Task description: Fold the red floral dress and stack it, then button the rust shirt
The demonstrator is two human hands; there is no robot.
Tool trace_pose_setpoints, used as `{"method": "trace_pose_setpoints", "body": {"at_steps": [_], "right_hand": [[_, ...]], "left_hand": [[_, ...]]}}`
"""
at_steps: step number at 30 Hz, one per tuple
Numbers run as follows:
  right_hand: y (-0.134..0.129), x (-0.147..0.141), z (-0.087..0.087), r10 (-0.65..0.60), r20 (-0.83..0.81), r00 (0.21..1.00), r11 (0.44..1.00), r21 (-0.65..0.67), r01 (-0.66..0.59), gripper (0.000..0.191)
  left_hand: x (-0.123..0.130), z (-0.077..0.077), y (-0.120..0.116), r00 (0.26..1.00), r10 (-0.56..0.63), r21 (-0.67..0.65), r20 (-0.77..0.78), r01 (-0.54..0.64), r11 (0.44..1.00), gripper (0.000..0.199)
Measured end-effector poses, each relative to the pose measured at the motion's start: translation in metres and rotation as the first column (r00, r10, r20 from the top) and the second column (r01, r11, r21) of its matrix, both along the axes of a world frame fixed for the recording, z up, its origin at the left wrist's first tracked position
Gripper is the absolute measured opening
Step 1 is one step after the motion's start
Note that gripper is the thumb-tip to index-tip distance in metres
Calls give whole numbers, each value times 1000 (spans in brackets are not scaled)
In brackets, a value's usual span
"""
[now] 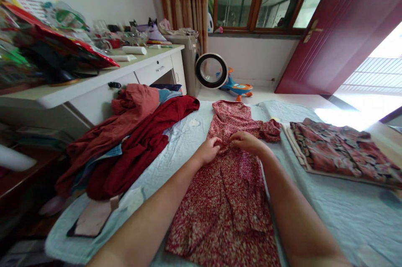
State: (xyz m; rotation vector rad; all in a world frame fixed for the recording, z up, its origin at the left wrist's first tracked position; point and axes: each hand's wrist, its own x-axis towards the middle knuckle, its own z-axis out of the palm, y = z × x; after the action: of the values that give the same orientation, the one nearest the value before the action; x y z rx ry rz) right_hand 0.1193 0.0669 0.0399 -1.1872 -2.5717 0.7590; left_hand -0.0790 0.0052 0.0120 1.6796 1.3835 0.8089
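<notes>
A red-and-cream patterned dress (232, 187) lies spread lengthwise on the pale blue bed cover, its skirt towards me. One short sleeve (270, 130) sticks out to the right, while the left side of the top shows no sleeve spread out. At the waist, my left hand (210, 150) has its fingers closed on the cloth near the left edge. My right hand (246, 142) pinches the same waist a little further right, fingers curled down into the fabric. The fingertips of both hands are partly hidden by folds and knuckles.
Dark red clothes (135, 154) and a rust-coloured garment (135, 101) lie heaped on the left. Folded floral cloth (342, 147) rests on the right. A cluttered desk (150, 66) borders the left side; an open-doored washing machine (188, 59) stands behind.
</notes>
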Motion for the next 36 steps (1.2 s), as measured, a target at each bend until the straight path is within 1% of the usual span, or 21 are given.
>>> {"method": "trace_pose_setpoints", "body": {"at_steps": [2,4,6,8,10,11,13,14,15,17,18,20,23,25,27,29,31,34,36], "right_hand": [[5,8,-1,-158,-49,986,983,86,162,20],[8,10,-7,-295,-74,953,932,198,304,18],[8,9,-16,-370,-90,925,881,282,380,23],[8,5,-25,-386,-87,918,856,337,392,26],[8,2,-33,-387,-72,919,848,365,385,22],[8,1,-36,-386,-65,920,845,375,381,20],[9,-1,-39,-394,-74,916,831,396,390,21],[9,-1,-39,-404,-89,910,821,403,404,21],[10,-1,-40,-420,-110,901,808,406,427,22],[11,-2,-40,-461,-155,874,784,390,483,24],[11,-3,-40,-470,-172,866,781,376,498,25],[10,-4,-40,-455,-175,873,798,355,487,30],[10,-7,-39,-417,-105,903,828,365,425,37],[10,-10,-39,-421,-62,905,829,378,412,34],[10,-11,-39,-428,-62,902,823,386,417,31],[11,-12,-40,-422,-103,901,816,390,427,30],[12,-12,-42,-411,-175,894,803,394,447,30],[14,-11,-45,-395,-307,866,772,400,494,30],[16,-10,-46,-365,-381,850,759,406,508,30]], "left_hand": [[-1,0,-15,988,-54,136,-142,73,988,23],[-3,3,-31,953,-79,242,-292,154,958,26],[-5,5,-47,912,-69,321,-404,212,923,32],[-8,8,-61,882,-26,366,-471,222,904,40],[-9,10,-71,849,63,377,-524,165,911,44],[-9,11,-75,826,116,369,-551,116,922,42],[-9,12,-81,769,202,338,-607,20,941,33],[-9,13,-83,741,220,320,-634,-8,947,28],[-8,14,-85,721,220,301,-657,-16,953,25],[-6,15,-90,701,179,262,-690,11,965,24],[-5,15,-93,696,154,242,-702,30,970,25],[-3,16,-97,690,120,214,-714,53,975,27],[-1,15,-100,698,92,182,-710,56,982,23],[1,13,-100,719,68,160,-691,61,985,15],[1,11,-98,746,48,154,-664,74,985,9],[0,11,-98,781,44,160,-623,73,984,9],[-2,14,-98,826,55,165,-561,47,985,9],[-7,25,-101,899,59,185,-434,24,982,10],[-10,32,-104,942,20,190,-334,47,981,10]]}}
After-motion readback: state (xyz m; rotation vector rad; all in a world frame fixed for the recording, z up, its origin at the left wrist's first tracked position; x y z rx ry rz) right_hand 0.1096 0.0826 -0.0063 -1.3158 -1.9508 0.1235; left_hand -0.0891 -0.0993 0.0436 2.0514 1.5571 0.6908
